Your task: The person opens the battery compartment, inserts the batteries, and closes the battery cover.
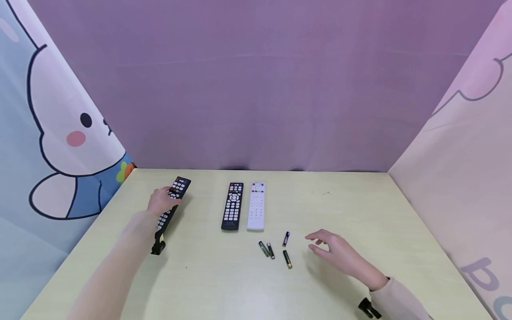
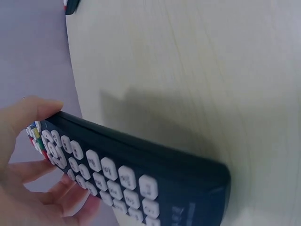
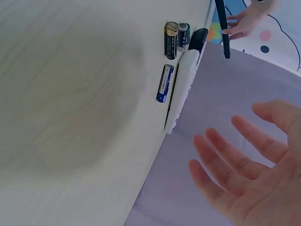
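Observation:
My left hand (image 1: 161,202) grips a black remote control (image 2: 188,181) with pale buttons, thumb on one edge and fingers on the other. The remote is tilted above the left side of the table, its shadow beside it. My right hand (image 1: 338,254) hovers over the right side with its fingers loosely spread and holds nothing. Nearest to it are several small batteries: a blue-and-silver battery (image 1: 286,239), a dark battery with a gold end (image 1: 287,259), and a green battery (image 1: 264,249) beside another dark battery (image 1: 271,251).
Near the middle of the pale wooden table (image 1: 208,284), a second black remote control (image 1: 232,206) lies beside a white remote control (image 1: 256,206). A purple cloth wall (image 1: 256,89) stands behind the table, with printed cloth panels at both sides.

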Motion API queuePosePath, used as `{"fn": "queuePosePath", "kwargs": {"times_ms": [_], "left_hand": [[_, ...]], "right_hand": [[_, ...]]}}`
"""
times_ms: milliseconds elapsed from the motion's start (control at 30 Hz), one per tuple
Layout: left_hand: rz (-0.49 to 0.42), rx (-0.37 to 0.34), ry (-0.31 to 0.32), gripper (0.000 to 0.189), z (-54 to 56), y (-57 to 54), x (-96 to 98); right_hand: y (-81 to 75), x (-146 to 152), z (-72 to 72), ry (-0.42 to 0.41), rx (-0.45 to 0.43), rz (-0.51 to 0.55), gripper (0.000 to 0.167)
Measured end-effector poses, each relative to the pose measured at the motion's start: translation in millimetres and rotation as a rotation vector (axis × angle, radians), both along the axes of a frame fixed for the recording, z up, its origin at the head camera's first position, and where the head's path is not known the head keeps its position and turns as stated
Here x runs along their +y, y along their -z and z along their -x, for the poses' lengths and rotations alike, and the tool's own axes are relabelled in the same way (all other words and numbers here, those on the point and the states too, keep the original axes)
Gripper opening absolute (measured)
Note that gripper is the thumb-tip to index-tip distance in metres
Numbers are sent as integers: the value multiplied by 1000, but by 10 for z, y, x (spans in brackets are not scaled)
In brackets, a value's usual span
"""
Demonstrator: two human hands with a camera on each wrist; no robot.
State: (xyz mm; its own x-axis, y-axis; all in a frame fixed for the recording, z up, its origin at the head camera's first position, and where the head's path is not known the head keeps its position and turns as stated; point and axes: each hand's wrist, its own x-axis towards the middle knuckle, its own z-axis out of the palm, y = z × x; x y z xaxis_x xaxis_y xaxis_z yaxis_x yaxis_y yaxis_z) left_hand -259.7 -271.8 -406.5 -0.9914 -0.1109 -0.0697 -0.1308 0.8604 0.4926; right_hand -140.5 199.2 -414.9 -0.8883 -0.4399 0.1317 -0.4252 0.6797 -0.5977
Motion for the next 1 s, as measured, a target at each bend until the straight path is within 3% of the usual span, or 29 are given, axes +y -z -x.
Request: {"fn": "queuePosePath", "kwargs": {"times_ms": [167, 433, 1000], "left_hand": [[39, -38, -41, 66, 59, 58, -1], [81, -32, -87, 65, 128, 148, -10], [97, -38, -115, 60, 139, 235, 59]], "right_hand": [[-4, 10, 0, -6, 12, 1, 23], [11, 17, 12, -25, 17, -4, 24], [20, 16, 8, -39, 23, -16, 23]]}}
